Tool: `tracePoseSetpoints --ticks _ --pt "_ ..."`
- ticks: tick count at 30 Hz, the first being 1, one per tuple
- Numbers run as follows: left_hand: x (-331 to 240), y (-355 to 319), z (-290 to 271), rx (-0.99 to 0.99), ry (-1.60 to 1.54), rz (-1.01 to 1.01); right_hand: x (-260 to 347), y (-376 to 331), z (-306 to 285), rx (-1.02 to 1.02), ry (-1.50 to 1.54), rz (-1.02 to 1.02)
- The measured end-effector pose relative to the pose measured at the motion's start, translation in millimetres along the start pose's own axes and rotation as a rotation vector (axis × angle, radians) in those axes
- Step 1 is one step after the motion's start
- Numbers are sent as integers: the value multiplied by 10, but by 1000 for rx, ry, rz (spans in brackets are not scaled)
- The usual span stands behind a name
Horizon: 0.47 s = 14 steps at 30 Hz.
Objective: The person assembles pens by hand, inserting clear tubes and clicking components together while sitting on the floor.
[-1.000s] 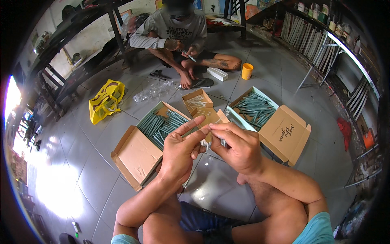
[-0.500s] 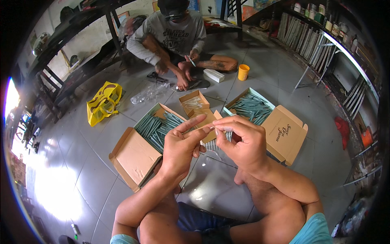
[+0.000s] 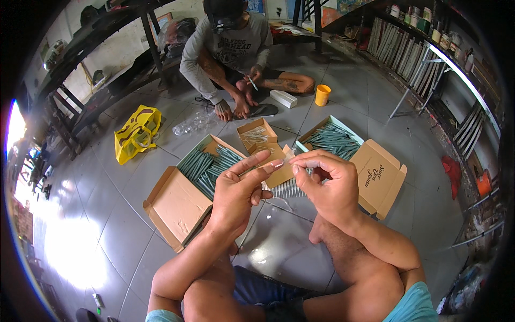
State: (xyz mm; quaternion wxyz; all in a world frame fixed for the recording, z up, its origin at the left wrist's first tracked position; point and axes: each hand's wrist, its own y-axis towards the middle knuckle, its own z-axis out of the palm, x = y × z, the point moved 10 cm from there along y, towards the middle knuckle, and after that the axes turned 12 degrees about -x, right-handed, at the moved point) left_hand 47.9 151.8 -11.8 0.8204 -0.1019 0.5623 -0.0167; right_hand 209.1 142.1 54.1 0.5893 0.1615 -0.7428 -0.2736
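Observation:
My left hand (image 3: 238,190) and my right hand (image 3: 327,185) meet above my knees, and both pinch a small thin clear sleeve (image 3: 283,162) at the fingertips. The left fingers are stretched out along it and the right fingers are curled. Directly beneath the hands lies a pale row of thin sticks (image 3: 287,189) on the floor. An open cardboard box of green sticks (image 3: 206,163) lies just beyond my left hand. A second open box of green sticks (image 3: 332,138) lies beyond my right hand. A small open carton (image 3: 256,135) sits between the two boxes.
Another person (image 3: 230,43) sits on the tiled floor at the back, handling a thin stick. Nearby are an orange cup (image 3: 322,95), a white box (image 3: 283,99), clear plastic bags (image 3: 196,123) and a yellow bag (image 3: 137,134). A metal rack (image 3: 429,70) stands at the right, dark benches at the left.
My hands stay together on the sleeve and have shifted only slightly. The person at the back has leaned further over their own hands.

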Motion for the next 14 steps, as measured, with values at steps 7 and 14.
tracePoseSetpoints --ticks 7,14 --pt "9 2 -17 8 -89 -15 4 1 -10 -20 -6 -48" --pt "66 17 -36 20 -122 -48 -4 16 -37 -48 -38 -83"
